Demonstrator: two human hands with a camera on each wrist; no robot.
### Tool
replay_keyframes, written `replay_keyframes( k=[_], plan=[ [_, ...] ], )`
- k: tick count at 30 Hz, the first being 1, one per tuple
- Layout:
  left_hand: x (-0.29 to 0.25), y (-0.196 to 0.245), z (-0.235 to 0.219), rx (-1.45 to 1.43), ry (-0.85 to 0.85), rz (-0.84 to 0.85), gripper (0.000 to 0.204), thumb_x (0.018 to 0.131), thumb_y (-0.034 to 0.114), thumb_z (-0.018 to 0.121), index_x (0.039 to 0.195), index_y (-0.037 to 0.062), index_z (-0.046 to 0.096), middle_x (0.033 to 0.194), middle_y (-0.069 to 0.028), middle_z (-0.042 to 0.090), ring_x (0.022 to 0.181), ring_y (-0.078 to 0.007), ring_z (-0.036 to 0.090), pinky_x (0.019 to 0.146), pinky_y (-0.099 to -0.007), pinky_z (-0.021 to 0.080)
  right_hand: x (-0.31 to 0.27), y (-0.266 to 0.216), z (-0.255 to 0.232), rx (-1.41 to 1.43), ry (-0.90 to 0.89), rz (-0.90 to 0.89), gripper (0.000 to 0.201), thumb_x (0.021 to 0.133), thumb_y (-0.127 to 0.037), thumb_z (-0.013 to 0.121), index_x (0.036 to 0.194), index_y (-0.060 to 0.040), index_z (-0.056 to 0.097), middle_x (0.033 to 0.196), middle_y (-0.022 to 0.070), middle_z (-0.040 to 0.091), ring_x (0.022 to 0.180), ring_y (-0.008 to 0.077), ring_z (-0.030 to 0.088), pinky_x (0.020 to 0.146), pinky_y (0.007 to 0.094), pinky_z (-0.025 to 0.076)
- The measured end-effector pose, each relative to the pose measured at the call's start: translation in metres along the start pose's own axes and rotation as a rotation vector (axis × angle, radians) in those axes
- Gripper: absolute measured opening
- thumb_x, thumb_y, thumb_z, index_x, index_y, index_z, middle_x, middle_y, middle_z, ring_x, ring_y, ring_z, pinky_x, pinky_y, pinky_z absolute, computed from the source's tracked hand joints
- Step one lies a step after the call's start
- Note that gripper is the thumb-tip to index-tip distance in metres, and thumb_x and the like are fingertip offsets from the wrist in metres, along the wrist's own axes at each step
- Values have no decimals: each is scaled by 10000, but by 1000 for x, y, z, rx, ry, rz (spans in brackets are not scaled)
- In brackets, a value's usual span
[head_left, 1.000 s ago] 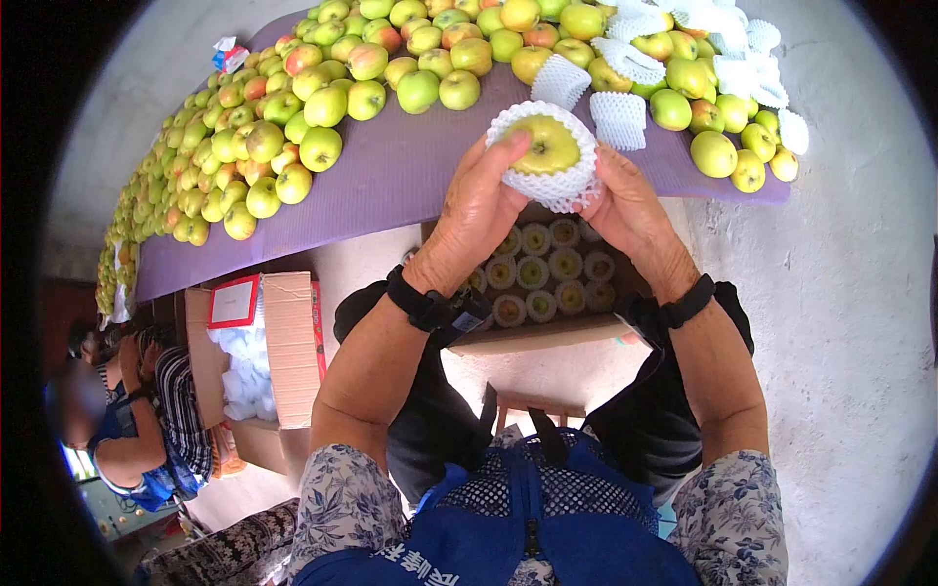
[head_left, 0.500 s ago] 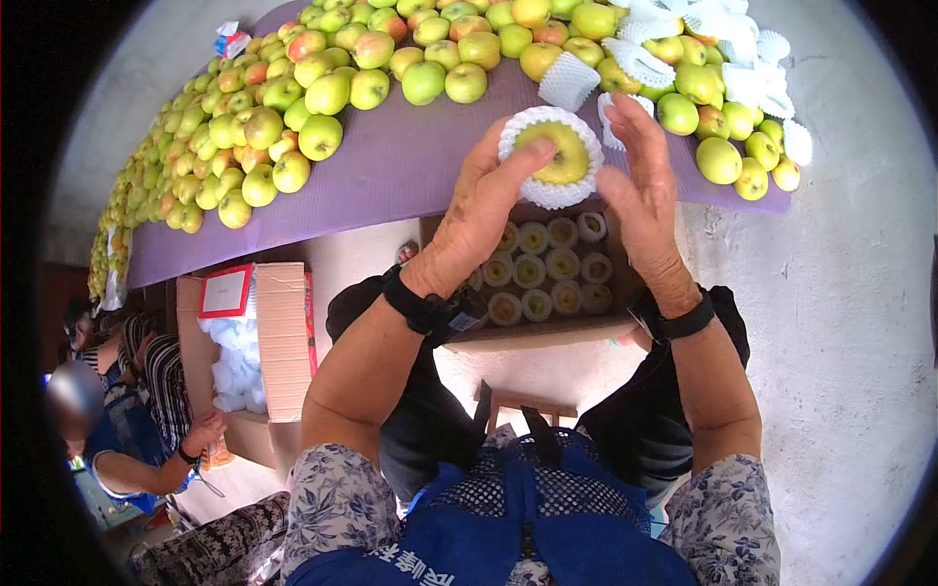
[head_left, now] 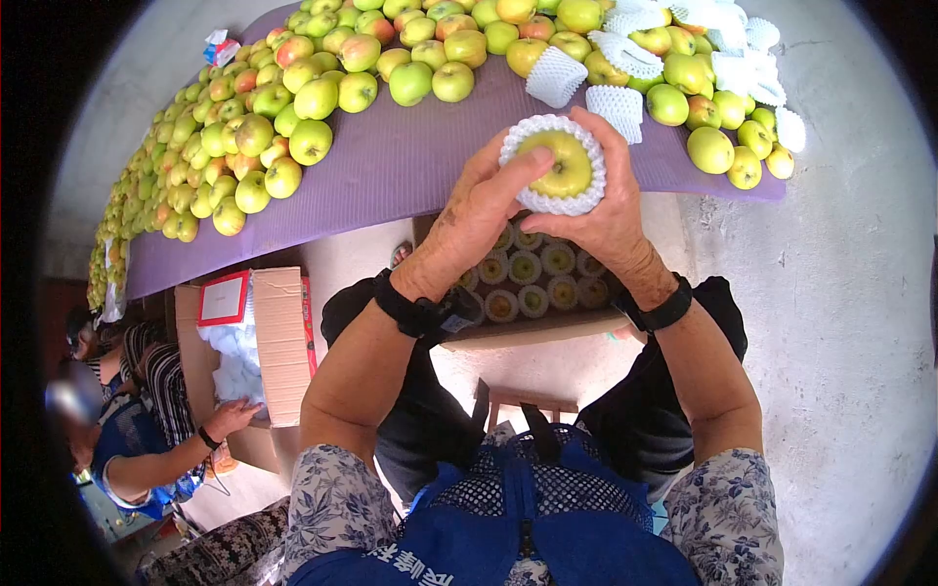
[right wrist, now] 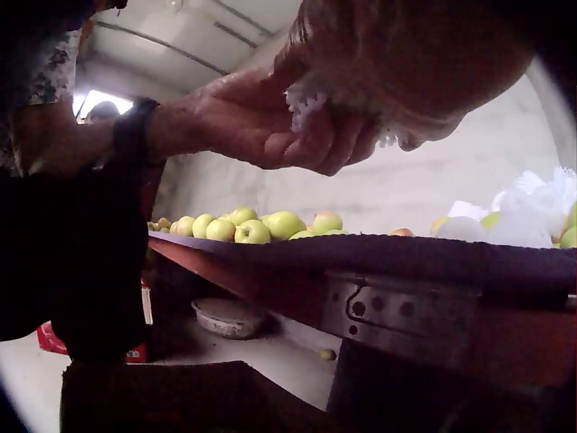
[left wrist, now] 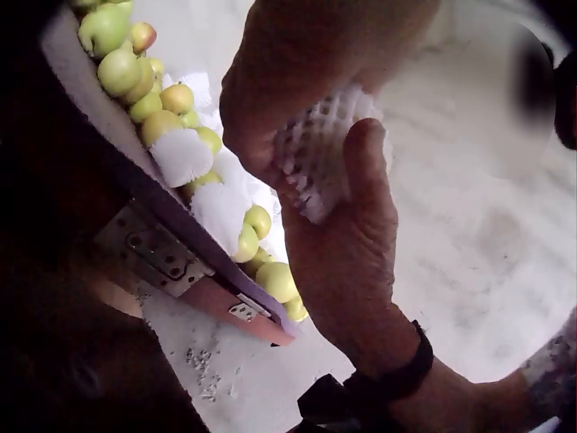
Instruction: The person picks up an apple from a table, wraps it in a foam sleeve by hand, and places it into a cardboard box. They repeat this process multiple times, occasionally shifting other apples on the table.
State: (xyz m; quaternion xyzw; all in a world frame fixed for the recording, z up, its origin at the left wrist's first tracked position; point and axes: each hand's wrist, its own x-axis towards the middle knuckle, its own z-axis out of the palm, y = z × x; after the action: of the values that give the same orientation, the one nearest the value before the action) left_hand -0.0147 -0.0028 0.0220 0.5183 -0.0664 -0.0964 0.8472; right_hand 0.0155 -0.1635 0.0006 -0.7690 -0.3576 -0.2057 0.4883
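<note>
A yellow-green apple [head_left: 572,174] sits inside a white foam net [head_left: 591,203], held up over the table's front edge. My left hand [head_left: 477,203] grips it from the left, its thumb lying across the apple's exposed face. From the right, my right hand [head_left: 611,215] curls round the netted apple, fingers at the far side and thumb below. In the left wrist view the net's mesh [left wrist: 311,158] shows between both hands. Below the hands, an open carton [head_left: 532,339] holds rows of netted apples, partly hidden by my hands and wrists.
Many loose apples [head_left: 311,142] lie on the purple-covered table [head_left: 391,171]. Empty foam nets [head_left: 618,109] lie at its right end. A second carton [head_left: 280,347] with white foam nets stands at left, where another person [head_left: 147,435] reaches in. A wall [head_left: 831,322] borders the right.
My right hand came off the netted apple, opened beside it, then closed round its right side again. My left hand kept its grip. The other person's hand reached to the left carton.
</note>
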Motion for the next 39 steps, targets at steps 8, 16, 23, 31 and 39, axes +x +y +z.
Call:
replay_keyframes(
  k=[8,16,23,31,39],
  plan=[
    [3,-20,2,30,96,207,558,996,454,346,1312,-4,393,1228,-119,484,1138,-185,488,953,-305,422,1,0,8,69,88,3,964,547,-309,915,1299,8,403,1242,171,489,1116,301,533,953,394,443],
    [-1,0,-6,525,49,201,534,982,423,410,1270,-27,420,1165,-131,523,1075,-203,516,935,-311,426,1,-6,10,-7,65,12,926,562,-253,907,1297,6,406,1216,169,499,1112,302,533,951,393,444],
    [-1,3,-9,45,4,-56,521,944,395,522,1260,-12,446,1171,-97,539,1046,-158,554,882,-294,477,1,-7,10,-33,54,-6,895,582,-243,894,1293,2,411,1212,167,503,1110,303,535,945,384,451],
    [-5,6,-10,-79,-63,-79,526,887,309,606,1275,-9,447,1170,-97,554,1064,-172,566,904,-299,474,-1,-6,6,91,-1,29,968,568,-288,900,1331,6,381,1267,175,475,1184,296,485,1001,391,404],
    [-1,12,-31,300,19,-14,667,780,314,686,1302,-21,442,1170,-126,563,1077,-205,548,935,-317,434,-1,-19,-16,362,-29,367,709,762,-192,761,1346,-27,393,1232,168,504,1138,257,515,947,359,446]
  ],
)
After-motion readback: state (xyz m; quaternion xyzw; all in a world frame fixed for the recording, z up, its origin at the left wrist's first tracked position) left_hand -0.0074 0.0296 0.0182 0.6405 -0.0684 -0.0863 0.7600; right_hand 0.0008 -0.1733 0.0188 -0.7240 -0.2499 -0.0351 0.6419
